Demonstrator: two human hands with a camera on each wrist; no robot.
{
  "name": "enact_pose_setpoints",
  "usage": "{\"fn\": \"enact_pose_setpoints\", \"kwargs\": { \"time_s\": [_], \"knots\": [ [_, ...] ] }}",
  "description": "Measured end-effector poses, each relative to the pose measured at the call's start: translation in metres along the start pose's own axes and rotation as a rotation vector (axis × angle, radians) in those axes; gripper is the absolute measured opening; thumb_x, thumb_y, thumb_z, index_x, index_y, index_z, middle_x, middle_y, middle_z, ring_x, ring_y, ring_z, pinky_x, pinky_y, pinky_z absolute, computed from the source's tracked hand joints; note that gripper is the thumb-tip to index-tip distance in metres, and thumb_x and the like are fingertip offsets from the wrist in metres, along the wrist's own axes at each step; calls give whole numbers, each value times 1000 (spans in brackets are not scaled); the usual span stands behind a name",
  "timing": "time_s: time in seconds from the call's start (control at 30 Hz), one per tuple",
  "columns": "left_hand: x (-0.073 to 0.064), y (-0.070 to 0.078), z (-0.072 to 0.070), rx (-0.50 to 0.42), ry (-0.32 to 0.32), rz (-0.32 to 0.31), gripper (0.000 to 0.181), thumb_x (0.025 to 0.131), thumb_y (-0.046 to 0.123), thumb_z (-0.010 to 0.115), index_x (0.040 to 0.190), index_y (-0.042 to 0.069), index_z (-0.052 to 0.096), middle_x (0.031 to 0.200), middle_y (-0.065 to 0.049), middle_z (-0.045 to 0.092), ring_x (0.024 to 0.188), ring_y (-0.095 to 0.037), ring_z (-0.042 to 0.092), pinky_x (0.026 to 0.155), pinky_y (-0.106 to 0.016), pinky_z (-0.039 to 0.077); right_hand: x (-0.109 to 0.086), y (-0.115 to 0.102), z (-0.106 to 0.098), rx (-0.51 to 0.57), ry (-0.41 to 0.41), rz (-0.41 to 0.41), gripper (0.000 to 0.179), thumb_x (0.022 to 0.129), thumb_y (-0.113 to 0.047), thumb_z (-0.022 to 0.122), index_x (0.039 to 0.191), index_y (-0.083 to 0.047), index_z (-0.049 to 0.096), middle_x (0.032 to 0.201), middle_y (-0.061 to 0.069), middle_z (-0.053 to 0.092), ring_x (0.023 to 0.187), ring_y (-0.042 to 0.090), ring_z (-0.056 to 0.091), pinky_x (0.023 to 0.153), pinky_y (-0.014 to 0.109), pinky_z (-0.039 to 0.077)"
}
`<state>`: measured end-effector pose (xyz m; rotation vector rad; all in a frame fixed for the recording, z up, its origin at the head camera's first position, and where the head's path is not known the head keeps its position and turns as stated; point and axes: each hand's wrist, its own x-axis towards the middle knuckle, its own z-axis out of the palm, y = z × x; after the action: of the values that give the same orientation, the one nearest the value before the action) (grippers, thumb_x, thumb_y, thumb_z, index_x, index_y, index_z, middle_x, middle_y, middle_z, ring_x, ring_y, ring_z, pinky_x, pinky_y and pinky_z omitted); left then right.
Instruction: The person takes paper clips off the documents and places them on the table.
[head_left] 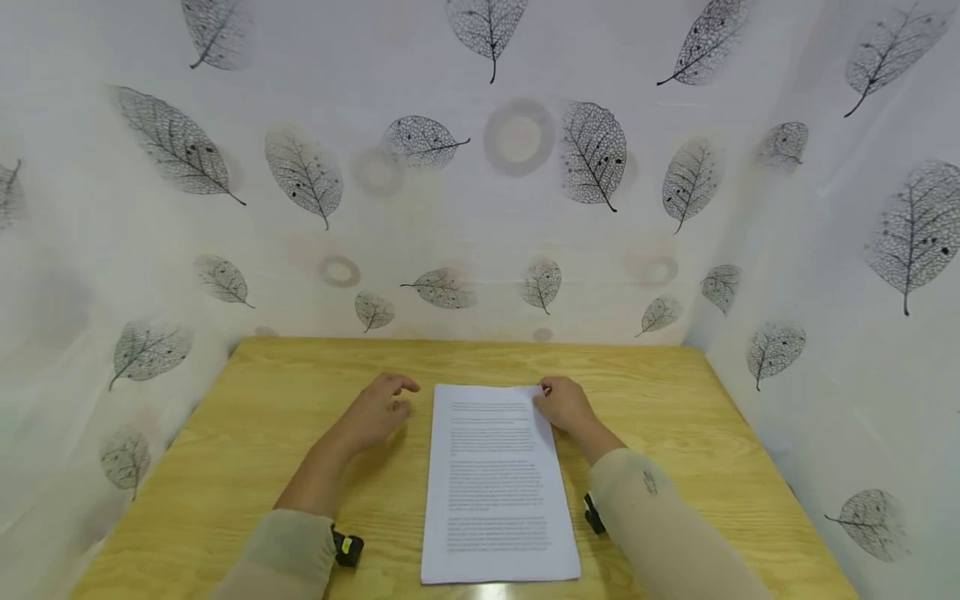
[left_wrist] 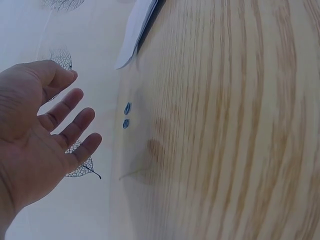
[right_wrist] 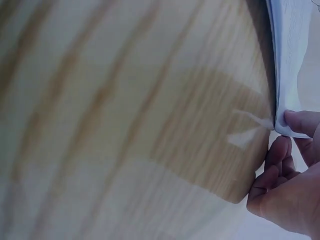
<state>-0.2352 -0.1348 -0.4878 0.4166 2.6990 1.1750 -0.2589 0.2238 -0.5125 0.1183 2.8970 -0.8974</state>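
A stack of printed paper (head_left: pixel 495 483) lies on the wooden table, its long side running away from me. At its far right corner, my right hand (head_left: pixel 566 406) pinches the sheets. The right wrist view shows the thumb of that hand (right_wrist: pixel 292 172) on top of the paper's corner (right_wrist: pixel 284 120), with curled fingers below. My left hand (head_left: pixel 377 410) hovers left of the stack's far end, apart from it. In the left wrist view, the fingers of this hand (left_wrist: pixel 47 120) are loosely bent and hold nothing; an edge of the paper (left_wrist: pixel 135 35) shows beyond.
The yellow wood-grain table (head_left: pixel 285 417) extends on both sides of the paper. White curtain-like sheeting (head_left: pixel 465 225) with a leaf print surrounds its back and sides. Black wrist devices (head_left: pixel 347 550) sit by both beige sleeves (head_left: pixel 667 517).
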Motion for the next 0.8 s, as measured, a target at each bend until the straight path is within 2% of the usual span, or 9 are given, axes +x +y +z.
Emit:
{"fn": "enact_pose_setpoints", "kwargs": {
  "time_s": [0.2,0.4,0.47,0.57,0.7,0.73,0.8],
  "knots": [
    [-1,3,4,63,13,12,38,109,15,56,146,6,62,160,-23,51,149,-47,50,118,-62,48,-1,-2,2,-14,-4,29,37,101,-17,71,135,-1,70,118,17,77,94,24,70,80,36,58],
    [-1,0,5,104,24,-14,50,109,15,56,158,5,49,168,-25,42,154,-52,39,123,-67,42,-2,-5,0,-50,-13,29,44,100,-18,71,139,0,60,121,21,75,104,32,71,93,48,60],
    [-2,-1,5,109,22,-17,54,109,16,56,161,5,44,169,-26,40,155,-54,38,125,-69,38,-2,-6,0,-58,-13,22,46,101,-19,70,141,0,59,124,22,74,107,32,70,95,48,59],
    [-2,-3,5,110,16,-21,57,109,16,55,163,5,41,169,-28,38,155,-55,37,125,-70,37,-4,-7,-4,34,-39,44,44,103,-20,66,143,-1,57,129,22,72,106,30,68,92,43,57],
    [-3,-3,3,116,23,-34,57,109,17,55,163,6,41,170,-27,38,156,-54,36,126,-70,35,-8,-8,-22,253,-125,93,42,109,-24,58,145,-3,55,134,22,67,106,29,64,88,39,52],
    [-4,-3,2,121,26,-36,57,109,17,55,163,6,41,170,-27,38,156,-54,36,126,-70,34,-9,-7,-28,279,-152,96,42,111,-25,57,146,-3,55,135,22,65,108,30,63,90,40,52],
    [-5,-2,-1,138,32,-42,57,110,19,56,163,7,41,170,-26,37,156,-54,35,127,-71,33,-10,-5,-41,254,-204,66,43,113,-29,54,148,-4,55,142,23,62,118,35,64,98,45,54]
  ]
}}
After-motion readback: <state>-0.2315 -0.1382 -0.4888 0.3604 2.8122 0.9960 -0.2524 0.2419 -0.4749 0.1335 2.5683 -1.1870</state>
